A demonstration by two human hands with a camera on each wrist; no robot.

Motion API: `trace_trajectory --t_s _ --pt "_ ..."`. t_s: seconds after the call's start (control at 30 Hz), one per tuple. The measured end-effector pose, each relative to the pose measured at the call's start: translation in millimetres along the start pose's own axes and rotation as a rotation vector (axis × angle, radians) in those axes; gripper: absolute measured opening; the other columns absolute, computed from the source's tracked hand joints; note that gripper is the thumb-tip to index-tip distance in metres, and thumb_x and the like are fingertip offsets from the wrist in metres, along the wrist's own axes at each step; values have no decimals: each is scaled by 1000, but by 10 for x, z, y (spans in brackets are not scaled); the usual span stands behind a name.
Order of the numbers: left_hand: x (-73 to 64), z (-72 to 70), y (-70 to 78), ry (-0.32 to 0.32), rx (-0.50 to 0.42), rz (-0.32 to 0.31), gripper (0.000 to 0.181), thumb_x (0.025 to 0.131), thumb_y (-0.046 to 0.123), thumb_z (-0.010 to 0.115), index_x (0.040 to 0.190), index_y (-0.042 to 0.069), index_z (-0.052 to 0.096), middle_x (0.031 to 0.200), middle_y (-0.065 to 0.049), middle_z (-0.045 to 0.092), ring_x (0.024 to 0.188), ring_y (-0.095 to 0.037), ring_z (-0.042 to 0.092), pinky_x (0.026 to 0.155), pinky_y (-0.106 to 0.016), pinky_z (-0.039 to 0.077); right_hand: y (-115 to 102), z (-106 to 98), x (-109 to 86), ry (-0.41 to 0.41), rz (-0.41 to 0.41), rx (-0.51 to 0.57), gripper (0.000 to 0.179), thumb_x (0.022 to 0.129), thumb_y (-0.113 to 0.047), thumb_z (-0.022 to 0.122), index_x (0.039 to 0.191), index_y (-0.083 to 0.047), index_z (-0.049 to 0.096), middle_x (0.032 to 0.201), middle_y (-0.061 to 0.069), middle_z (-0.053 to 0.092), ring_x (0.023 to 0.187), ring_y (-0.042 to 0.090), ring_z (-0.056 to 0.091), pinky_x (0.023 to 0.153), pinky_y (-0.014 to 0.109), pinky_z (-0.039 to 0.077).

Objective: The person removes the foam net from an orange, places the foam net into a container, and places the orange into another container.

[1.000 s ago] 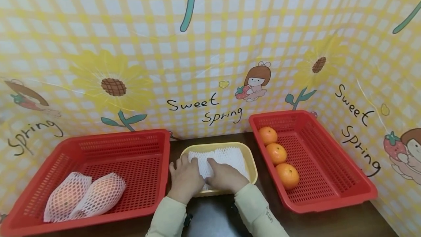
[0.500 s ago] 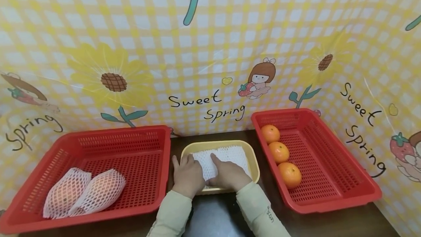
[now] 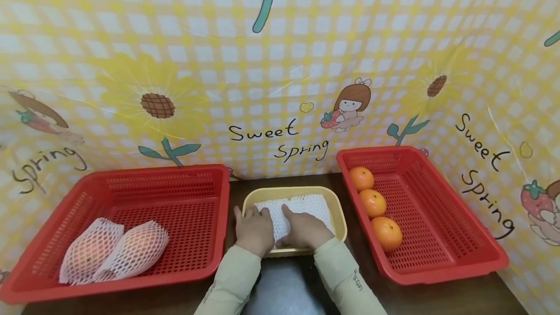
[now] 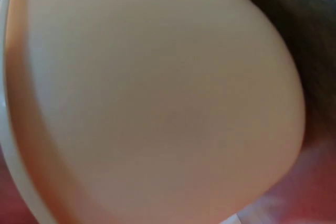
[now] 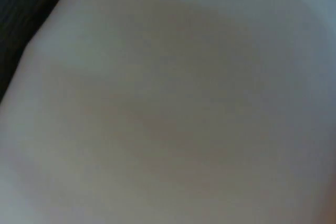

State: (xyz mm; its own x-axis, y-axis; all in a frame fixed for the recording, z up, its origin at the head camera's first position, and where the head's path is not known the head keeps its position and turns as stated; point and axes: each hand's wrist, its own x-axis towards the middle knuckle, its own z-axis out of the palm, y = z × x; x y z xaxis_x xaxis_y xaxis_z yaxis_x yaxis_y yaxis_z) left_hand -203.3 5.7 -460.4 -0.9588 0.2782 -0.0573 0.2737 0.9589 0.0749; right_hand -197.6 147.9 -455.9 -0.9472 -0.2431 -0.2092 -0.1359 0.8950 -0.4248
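In the head view, a white foam net (image 3: 312, 203) lies spread in a small pale yellow container (image 3: 342, 220). My left hand (image 3: 255, 230) rests on the net's left part, close to the container's left wall. From the right, my right hand (image 3: 306, 230) lies on the net's near part, its thumb pointing forward and its other fingers partly hidden. Both hands touch the net without lifting it. The left wrist view is filled by blurred skin of the left hand (image 4: 168, 98), and the right wrist view by blurred skin of the right hand (image 5: 173, 108).
To the left stands a red basket (image 3: 220, 227) with two fruits in foam nets (image 3: 115, 252). Another red basket (image 3: 442, 276) at the right holds three oranges (image 3: 373, 203) along its left wall. A yellow checked cloth (image 3: 262, 77) hangs behind the dark table (image 3: 284, 181).
The left hand's fingers have shifted slightly right, drawing in from the container's left rim. The right hand stays nearly in place. The head view has shifted a little.
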Motion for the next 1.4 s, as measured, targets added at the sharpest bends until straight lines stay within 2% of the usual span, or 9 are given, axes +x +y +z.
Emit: trace_trajectory --t_s 0.13,0.27,0.43,0.53,0.73,0.9,1.13,1.27,1.4 --pt "17 4 90 18 117 -25 38 91 22 72 121 -1 64 120 -20 65 119 -38 51 106 -65 23 6 16 -19 15 -2 6 95 79 -39 86 156 -9 39 132 16 64 114 33 63 93 48 50" --pt "54 19 187 26 247 -41 33 88 29 74 110 5 72 104 -12 68 110 -35 50 102 -61 28 14 44 -23 27 -13 -7 91 80 -34 85 155 -9 41 130 15 65 114 31 63 92 47 50" --pt "101 53 235 19 304 -52 18 92 22 68 103 10 76 101 -9 70 103 -29 56 98 -52 29 36 41 -28 32 -32 -8 89 80 -33 84 155 -9 41 130 15 65 115 31 63 94 46 50" --pt "119 64 254 -5 344 -36 25 91 25 69 110 10 75 106 -9 72 106 -27 61 103 -52 28 68 38 -33 32 -30 5 90 80 -35 83 155 -10 40 133 15 64 117 30 62 96 45 48" --pt "117 52 234 -11 333 0 49 81 35 80 116 3 70 107 -12 71 110 -34 63 105 -54 27 104 33 -34 30 -44 52 91 79 -33 83 155 -9 39 136 16 61 120 31 60 98 46 47" --pt "82 21 171 5 309 24 37 86 29 75 110 2 70 102 -13 70 105 -33 63 99 -50 30 189 31 -13 35 -74 103 91 79 -40 84 155 -13 42 141 13 58 124 31 57 101 46 45" --pt "29 0 146 -14 313 36 30 98 17 59 121 0 66 120 -21 66 119 -36 58 106 -53 28 327 15 7 -8 -92 261 89 79 -40 86 155 -20 43 147 10 53 134 29 48 109 49 37" --pt "27 16 139 3 320 40 31 98 18 59 121 0 66 121 -20 65 121 -36 57 106 -53 29 340 14 -1 11 -114 268 89 80 -38 86 155 -19 43 145 10 54 132 29 49 109 49 38" --pt "2 -8 125 35 232 3 29 98 16 58 118 -2 69 124 -24 64 119 -38 58 105 -59 31 329 13 -41 55 -160 231 87 81 -36 86 155 -20 43 137 10 61 120 24 58 105 47 42"
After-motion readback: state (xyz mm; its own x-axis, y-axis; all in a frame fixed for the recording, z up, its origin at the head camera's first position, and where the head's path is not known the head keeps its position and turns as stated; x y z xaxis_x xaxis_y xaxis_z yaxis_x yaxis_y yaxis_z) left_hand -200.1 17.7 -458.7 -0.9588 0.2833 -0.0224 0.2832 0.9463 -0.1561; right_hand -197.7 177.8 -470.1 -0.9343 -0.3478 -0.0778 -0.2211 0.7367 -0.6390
